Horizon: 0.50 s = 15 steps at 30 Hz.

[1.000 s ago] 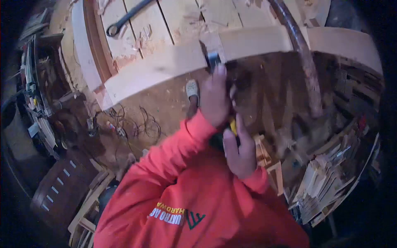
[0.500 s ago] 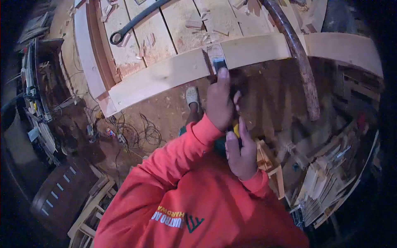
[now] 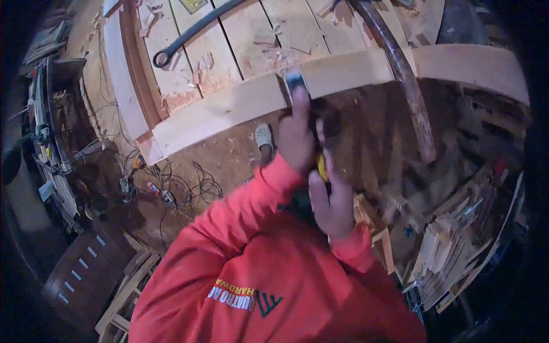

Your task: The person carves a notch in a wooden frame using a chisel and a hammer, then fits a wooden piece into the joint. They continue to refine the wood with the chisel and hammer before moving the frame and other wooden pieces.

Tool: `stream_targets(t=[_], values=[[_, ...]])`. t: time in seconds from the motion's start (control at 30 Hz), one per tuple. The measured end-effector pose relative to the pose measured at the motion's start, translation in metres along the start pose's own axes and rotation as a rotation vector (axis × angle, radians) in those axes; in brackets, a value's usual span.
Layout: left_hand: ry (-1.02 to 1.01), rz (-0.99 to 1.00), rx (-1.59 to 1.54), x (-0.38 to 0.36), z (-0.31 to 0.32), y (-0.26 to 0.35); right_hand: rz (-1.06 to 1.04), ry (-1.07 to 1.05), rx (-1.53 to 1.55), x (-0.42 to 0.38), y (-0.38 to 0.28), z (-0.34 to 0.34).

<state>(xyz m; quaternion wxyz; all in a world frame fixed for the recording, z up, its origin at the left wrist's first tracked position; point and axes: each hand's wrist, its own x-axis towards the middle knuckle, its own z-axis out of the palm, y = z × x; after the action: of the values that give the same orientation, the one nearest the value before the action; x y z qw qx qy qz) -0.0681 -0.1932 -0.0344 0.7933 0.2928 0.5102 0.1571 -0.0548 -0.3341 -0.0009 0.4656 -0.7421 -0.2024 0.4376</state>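
Note:
A chisel (image 3: pixel 322 167) with a yellow part on its handle lies between my hands, its blurred blade end over a notch in the pale curved board (image 3: pixel 223 114). My left hand (image 3: pixel 298 137) is wrapped round the front of the chisel, with one finger stretched along it toward the notch. Lower and to the right, my right hand (image 3: pixel 333 203) is at the handle's rear, its fingers extended and the palm against or close to it. Wood chips (image 3: pixel 266 39) are scattered on the planks behind the board.
A long dark metal wrench (image 3: pixel 197 30) and a dark wooden stick (image 3: pixel 406 80) lie across the planks. Tangled cables (image 3: pixel 191 186) are on the floor at the left. Wood scraps (image 3: pixel 446 246) are piled at the lower right. A brown panel (image 3: pixel 86 260) is at the lower left.
Both hands and the chisel have shifted slightly up and left. The blade end now shows nearer the upper part of the notch. The whole view has moved a little.

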Motion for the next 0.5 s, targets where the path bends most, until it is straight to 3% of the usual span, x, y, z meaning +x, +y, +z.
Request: stream_targets(t=[0.1,0.2,0.33,0.4,0.5], values=[[-0.101,-0.144,-0.129,0.001,-0.012,0.007,0.042,-0.001,0.105,0.026,-0.020,0.006],[-0.157,0.352,0.029,-0.031,-0.025,0.007,0.084,0.055,0.242,0.012,-0.016,0.001],[-0.372,0.772,0.593,-0.040,-0.083,0.028,0.139,0.188,0.282,0.008,-0.006,-0.032],[-0.411,0.993,0.806,-0.039,-0.108,0.045,0.075,0.225,0.141,0.016,-0.012,-0.044],[-0.093,1.214,1.270,-0.023,-0.087,0.105,0.061,0.285,-0.005,0.016,-0.023,-0.038]])
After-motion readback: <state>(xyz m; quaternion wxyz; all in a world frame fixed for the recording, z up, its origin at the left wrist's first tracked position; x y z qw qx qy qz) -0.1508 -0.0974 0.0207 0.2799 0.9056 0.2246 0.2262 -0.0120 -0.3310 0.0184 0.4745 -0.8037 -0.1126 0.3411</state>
